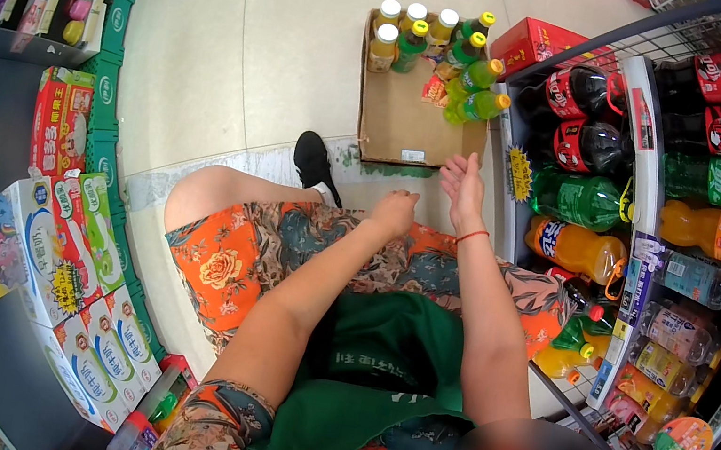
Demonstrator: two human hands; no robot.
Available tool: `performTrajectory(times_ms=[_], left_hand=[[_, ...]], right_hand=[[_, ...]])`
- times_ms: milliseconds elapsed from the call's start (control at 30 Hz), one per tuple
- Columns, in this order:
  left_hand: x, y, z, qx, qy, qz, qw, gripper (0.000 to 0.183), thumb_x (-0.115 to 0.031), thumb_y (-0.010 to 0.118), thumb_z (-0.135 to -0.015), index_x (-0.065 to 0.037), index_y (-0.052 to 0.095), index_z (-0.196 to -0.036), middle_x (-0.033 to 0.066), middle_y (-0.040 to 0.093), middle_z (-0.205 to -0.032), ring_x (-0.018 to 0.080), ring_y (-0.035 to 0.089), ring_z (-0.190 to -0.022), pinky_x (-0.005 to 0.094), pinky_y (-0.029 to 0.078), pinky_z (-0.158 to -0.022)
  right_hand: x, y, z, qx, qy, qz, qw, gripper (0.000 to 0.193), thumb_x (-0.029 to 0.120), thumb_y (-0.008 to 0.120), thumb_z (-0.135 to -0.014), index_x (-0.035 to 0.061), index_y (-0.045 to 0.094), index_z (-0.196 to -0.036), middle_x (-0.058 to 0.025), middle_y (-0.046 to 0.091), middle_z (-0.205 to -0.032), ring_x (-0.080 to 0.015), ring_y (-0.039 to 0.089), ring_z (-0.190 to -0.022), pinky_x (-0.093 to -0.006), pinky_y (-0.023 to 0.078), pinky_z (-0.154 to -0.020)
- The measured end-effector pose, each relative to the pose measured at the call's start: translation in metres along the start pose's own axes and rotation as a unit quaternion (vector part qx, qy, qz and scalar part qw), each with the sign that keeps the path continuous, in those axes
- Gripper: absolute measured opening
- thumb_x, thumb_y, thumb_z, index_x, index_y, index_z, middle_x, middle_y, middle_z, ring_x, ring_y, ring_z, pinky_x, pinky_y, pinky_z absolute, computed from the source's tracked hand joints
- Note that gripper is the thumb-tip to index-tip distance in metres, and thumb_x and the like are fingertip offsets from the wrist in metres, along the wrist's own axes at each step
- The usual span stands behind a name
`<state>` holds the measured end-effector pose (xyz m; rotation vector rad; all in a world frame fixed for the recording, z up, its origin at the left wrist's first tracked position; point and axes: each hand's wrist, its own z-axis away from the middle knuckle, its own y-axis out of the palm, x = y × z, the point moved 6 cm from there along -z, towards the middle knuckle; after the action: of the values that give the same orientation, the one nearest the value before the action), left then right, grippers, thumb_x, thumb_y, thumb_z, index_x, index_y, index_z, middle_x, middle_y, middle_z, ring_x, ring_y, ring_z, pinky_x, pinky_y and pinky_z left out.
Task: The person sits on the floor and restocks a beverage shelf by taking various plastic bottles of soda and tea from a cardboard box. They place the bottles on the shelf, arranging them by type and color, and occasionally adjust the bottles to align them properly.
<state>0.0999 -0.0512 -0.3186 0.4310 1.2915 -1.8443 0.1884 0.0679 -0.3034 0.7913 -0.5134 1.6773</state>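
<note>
R hand (462, 188) is open, L hand (395, 213) curled (contents unclear); btls (480, 107) may tip if carton (396, 128) gets bumped.

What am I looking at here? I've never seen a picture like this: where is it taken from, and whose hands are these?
There's no robot: these are a person's bare left hand and right hand. A wide fisheye camera on the person's head looks down, so straight edges bend. On the floor sits a shallow cardboard tray, with capped drink bottles along its far and right sides. The right hand is open, seemingly empty, near the tray's near right corner. The left hand is curled; I can't tell whether it holds anything. A shelf at right carries more bottles.
</note>
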Motion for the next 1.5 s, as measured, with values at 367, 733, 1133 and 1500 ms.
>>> performTrajectory(times_ms=[367, 733, 1133, 1500], left_hand=[[-0.019, -0.012, -0.010, -0.019, 0.000, 0.002, 1.000, 0.040, -0.010, 0.059, -0.083, -0.004, 0.058, -0.123, 0.0205, 0.059, -0.122, 0.0378, 0.057, -0.110, 0.0443, 0.048, -0.094], [-0.046, 0.011, -0.011, -0.031, 0.042, 0.026, 0.998, 0.041, -0.011, 0.058, -0.084, -0.003, 0.056, -0.125, 0.0204, 0.059, -0.122, 0.0375, 0.056, -0.111, 0.0438, 0.046, -0.095], [-0.023, -0.004, -0.008, -0.014, -0.001, 0.011, 1.000, 0.043, -0.010, 0.056, -0.084, -0.001, 0.056, -0.125, 0.0235, 0.059, -0.119, 0.0391, 0.057, -0.110, 0.0447, 0.046, -0.094], [-0.042, -0.044, -0.070, -0.082, -0.019, 0.118, 0.989, 0.049, -0.012, 0.057, -0.083, -0.001, 0.052, -0.130, 0.0249, 0.057, -0.125, 0.0381, 0.054, -0.117, 0.0437, 0.043, -0.101]], right_hand=[[0.005, -0.014, -0.001, -0.016, -0.014, 0.004, 1.000, 0.069, 0.056, 0.039, -0.098, -0.0030, 0.047, -0.134, -0.0180, 0.055, -0.132, -0.0263, 0.056, -0.117, -0.0388, 0.042, -0.097], [0.015, -0.033, 0.019, -0.024, -0.027, -0.007, 0.999, 0.069, 0.056, 0.038, -0.098, -0.0027, 0.047, -0.134, -0.0188, 0.054, -0.133, -0.0278, 0.055, -0.119, -0.0398, 0.041, -0.098], [0.019, -0.011, 0.023, 0.020, -0.027, 0.008, 0.999, 0.074, 0.058, 0.040, -0.097, -0.0038, 0.043, -0.136, -0.0195, 0.052, -0.135, -0.0274, 0.053, -0.123, -0.0397, 0.040, -0.100], [0.025, -0.021, -0.011, -0.020, -0.019, 0.019, 0.999, 0.071, 0.055, 0.043, -0.097, -0.0033, 0.042, -0.138, -0.0191, 0.051, -0.137, -0.0289, 0.052, -0.123, -0.0404, 0.040, -0.100]])
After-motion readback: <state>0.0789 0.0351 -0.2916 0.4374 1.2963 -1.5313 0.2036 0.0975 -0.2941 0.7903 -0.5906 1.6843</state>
